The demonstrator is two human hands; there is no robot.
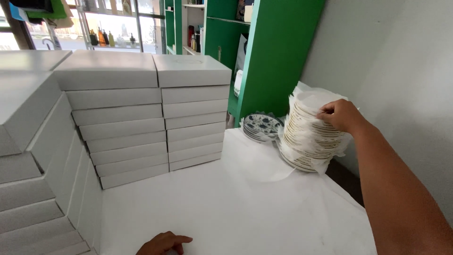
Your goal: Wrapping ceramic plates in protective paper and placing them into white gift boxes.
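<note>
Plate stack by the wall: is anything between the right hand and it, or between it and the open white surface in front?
Nothing visible. The right hand already rests on top of the plate stack, whose plates have paper between them. The white table before it shows only paper; the patterned plates sit behind-left, white boxes further left.

Left hand (163, 244) — cut by bottom edge; shelf bottles (102, 38) — tiny.
</note>
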